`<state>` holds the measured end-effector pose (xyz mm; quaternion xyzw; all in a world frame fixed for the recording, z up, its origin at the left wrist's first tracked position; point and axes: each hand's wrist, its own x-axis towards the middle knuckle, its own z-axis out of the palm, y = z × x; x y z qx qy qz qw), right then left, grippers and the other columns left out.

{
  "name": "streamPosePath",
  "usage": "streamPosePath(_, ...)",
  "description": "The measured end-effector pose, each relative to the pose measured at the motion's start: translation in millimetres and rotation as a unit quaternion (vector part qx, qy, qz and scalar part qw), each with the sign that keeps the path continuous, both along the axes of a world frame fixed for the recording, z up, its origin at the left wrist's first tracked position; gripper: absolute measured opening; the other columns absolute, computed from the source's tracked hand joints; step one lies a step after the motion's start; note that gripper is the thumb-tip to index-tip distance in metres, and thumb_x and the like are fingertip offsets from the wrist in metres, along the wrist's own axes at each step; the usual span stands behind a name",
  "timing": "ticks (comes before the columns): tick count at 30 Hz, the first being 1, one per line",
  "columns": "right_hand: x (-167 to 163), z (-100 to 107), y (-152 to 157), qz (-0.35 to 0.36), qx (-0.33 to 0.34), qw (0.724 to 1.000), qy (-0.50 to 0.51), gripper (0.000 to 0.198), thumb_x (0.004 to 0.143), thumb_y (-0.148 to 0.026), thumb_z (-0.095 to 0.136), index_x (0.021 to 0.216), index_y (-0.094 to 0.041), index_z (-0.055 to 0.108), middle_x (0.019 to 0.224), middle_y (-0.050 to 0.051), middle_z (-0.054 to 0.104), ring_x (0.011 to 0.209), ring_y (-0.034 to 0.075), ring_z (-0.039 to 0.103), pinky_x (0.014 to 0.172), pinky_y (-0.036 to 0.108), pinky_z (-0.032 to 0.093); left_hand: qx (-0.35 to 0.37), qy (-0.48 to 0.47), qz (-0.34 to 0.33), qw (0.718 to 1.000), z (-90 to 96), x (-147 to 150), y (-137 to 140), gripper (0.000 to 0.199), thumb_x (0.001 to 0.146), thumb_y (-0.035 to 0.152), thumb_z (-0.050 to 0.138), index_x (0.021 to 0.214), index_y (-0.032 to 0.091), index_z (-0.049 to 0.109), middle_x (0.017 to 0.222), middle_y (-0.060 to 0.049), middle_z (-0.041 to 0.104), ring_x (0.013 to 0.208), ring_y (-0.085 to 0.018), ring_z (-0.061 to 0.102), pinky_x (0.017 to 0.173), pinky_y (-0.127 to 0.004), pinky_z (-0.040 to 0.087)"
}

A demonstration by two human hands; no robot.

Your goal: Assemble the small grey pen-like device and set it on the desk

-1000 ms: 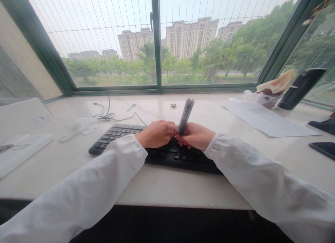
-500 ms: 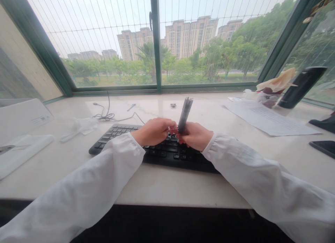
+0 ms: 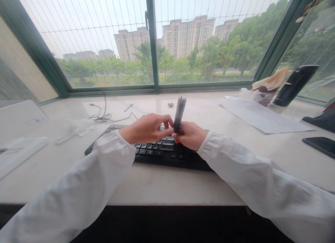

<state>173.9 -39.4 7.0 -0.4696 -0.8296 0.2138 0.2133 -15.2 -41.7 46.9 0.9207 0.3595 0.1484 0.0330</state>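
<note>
My right hand (image 3: 192, 134) is closed around the lower part of a dark grey, bar-shaped tool (image 3: 179, 112). The tool stands nearly upright, its jagged end upward; fingers cover its lower end. From the left, my left hand (image 3: 146, 128) reaches in with thumb and index finger curved toward each other beside the tool. Their tips come close to the right hand, and whatever they pinch is too small to make out. Both hands are over a black keyboard (image 3: 150, 153), hiding much of its middle and right side.
Behind the keyboard lie a coiled cable (image 3: 102, 116), a small blue strip (image 3: 128, 107) and small dark pieces (image 3: 170, 105). A white box (image 3: 22, 115) and a crumpled wrapper (image 3: 75, 129) are on the left. Paper (image 3: 264, 113), a phone (image 3: 320, 147) and a black cylinder (image 3: 295, 86) stand or lie right.
My left hand has turned, its index finger now raised and arched and its thumb stretched out. The tool remains in my right hand. The whole view has shifted slightly.
</note>
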Motion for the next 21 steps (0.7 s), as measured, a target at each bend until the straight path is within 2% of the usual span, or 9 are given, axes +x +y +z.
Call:
streamPosePath(4, 1.2, -3.4, 4.6, 0.006, -0.033, 0.999, 0.016, 0.007, 0.077, -0.020, 0.055, 0.071, -0.018, 0.059, 0.065, 0.001, 0.066, 0.060, 0.015, 0.059, 0.057, 0.025, 0.042, 0.006, -0.003, 0.008, 1.000, -1.5, -0.8, 2.4, 0.022, 0.089, 0.035, 0.050, 0.097, 0.020, 0.064, 0.079, -0.001, 0.067, 0.064, -0.012, 0.057, 0.058, -0.022, 0.037)
streamPosePath(7, 2.1, -7.4, 8.0, 0.015, -0.056, 0.998, 0.033, 0.005, 0.078, -0.019, 0.055, 0.075, -0.018, 0.059, 0.064, 0.000, 0.066, 0.058, 0.014, 0.059, 0.055, 0.025, 0.043, -0.009, 0.005, 0.006, 1.000, -2.9, -2.1, 4.5, 0.025, 0.090, 0.039, 0.050, 0.093, 0.020, 0.066, 0.076, 0.000, 0.067, 0.062, -0.012, 0.056, 0.057, -0.021, 0.036)
streamPosePath(15, 0.5, -9.5, 3.3, 0.009, -0.015, 0.999, 0.046, 0.007, 0.077, -0.016, 0.056, 0.079, -0.019, 0.062, 0.066, 0.000, 0.067, 0.068, 0.016, 0.062, 0.059, 0.024, 0.042, -0.056, 0.015, -0.022, 0.998, -2.7, -7.6, 8.9, 0.031, 0.091, 0.042, 0.049, 0.088, 0.020, 0.071, 0.068, -0.001, 0.065, 0.060, -0.011, 0.054, 0.057, -0.020, 0.035)
streamPosePath(21, 0.4, -6.3, 1.3, 0.047, 0.005, 0.998, 0.049, 0.018, 0.077, -0.012, 0.054, 0.090, -0.021, 0.064, 0.068, -0.003, 0.066, 0.070, 0.014, 0.062, 0.066, 0.024, 0.043, -0.086, 0.010, -0.043, 0.995, 0.2, -8.7, 8.0, 0.026, 0.089, 0.036, 0.051, 0.090, 0.022, 0.072, 0.070, 0.000, 0.066, 0.062, -0.011, 0.056, 0.059, -0.020, 0.038)
